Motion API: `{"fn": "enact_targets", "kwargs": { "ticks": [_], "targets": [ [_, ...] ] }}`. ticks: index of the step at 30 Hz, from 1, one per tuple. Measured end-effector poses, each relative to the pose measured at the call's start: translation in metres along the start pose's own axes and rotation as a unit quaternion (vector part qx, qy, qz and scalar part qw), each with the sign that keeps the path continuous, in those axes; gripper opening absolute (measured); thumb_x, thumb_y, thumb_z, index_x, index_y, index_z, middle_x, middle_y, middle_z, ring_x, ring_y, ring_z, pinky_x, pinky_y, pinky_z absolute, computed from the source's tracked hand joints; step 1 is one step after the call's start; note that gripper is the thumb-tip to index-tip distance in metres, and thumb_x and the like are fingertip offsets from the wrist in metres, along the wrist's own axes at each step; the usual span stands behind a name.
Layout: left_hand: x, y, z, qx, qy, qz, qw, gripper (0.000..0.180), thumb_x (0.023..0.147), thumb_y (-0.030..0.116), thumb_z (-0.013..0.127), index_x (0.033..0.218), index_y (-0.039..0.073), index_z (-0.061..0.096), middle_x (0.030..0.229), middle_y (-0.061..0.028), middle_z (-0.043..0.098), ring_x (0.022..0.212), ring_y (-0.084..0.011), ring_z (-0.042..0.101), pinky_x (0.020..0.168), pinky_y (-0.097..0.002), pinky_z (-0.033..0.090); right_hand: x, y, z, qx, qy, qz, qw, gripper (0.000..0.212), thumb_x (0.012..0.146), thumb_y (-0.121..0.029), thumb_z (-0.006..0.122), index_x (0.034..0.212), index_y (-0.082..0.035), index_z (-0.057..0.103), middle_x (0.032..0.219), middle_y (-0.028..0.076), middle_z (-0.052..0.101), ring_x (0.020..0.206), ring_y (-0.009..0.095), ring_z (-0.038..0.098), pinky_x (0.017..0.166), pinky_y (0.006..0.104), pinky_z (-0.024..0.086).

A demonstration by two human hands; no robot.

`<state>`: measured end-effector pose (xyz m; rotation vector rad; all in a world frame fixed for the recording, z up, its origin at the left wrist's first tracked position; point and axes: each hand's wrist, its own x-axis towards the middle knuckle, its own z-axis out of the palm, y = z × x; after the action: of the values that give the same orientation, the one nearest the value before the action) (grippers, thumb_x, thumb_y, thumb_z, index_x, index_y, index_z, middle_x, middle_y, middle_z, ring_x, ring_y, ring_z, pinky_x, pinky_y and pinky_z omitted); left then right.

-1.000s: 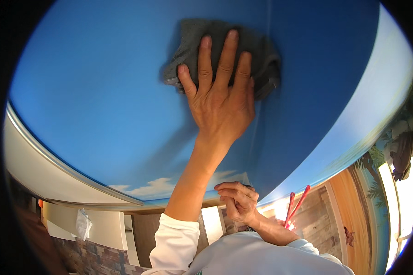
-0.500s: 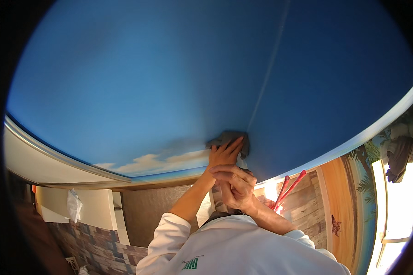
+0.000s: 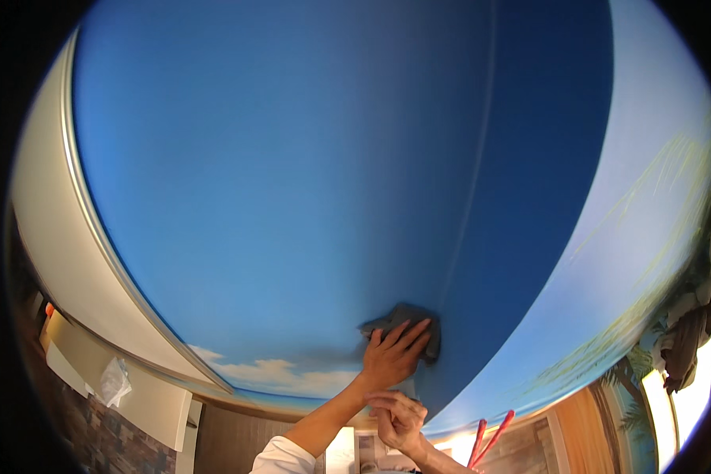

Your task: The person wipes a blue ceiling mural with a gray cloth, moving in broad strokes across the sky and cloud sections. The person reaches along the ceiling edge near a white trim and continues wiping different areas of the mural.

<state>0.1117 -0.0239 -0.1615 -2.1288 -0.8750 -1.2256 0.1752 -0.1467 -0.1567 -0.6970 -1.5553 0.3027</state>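
My left hand (image 3: 395,351) lies with spread fingers on a dark grey cloth (image 3: 407,317), holding it against a blue painted wall (image 3: 276,197). The cloth bunches out around the fingertips, beside the pale line of a corner. Below the left wrist is my right hand (image 3: 399,419), raised with its fingers curled in. Whatever the right fingers may hold is hidden from this side. Painted white clouds and a strip of sea run along the wall's lower part, left of my forearm.
Two red sticks (image 3: 490,438) rise right of my right forearm. At lower left, a white plastic bag (image 3: 115,383) hangs by a pale cabinet (image 3: 154,411). Dark clothes (image 3: 685,347) hang near a bright window at far right. Painted palm leaves cover the right wall.
The view has tipped upward, so hands and cloth sit lower in it. The cloth stays under my left hand near the corner. My right hand now sits slightly farther from the left wrist.
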Motion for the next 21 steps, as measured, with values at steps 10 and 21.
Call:
{"fn": "enact_targets", "kwargs": {
  "ticks": [10,21],
  "targets": [
    [0.187,-0.026,-0.083,-0.007,0.061,0.023,0.998,0.056,0.07,0.012,0.072,0.127,0.009,0.07,0.161,-0.006,0.046,0.149,-0.0318,0.039,0.11,-0.0628,0.03,0.005,-0.007,0.019,0.048,0.01,-0.008,0.999,0.022,0.076,0.017,0.057,0.084,0.004,0.072,0.096,0.013,0.077,0.057,0.014,0.068,0.05,0.0241,0.054],
    [0.198,-0.065,-0.107,0.007,0.121,-0.002,0.993,0.037,0.086,0.027,0.074,0.123,0.022,0.074,0.16,0.001,0.047,0.152,-0.0283,0.034,0.123,-0.0573,0.014,0.016,-0.004,0.056,0.027,-0.058,-0.006,0.998,0.021,0.075,0.016,0.058,0.087,0.004,0.071,0.095,0.015,0.077,0.06,0.015,0.069,0.053,0.026,0.056]
  ]
}}
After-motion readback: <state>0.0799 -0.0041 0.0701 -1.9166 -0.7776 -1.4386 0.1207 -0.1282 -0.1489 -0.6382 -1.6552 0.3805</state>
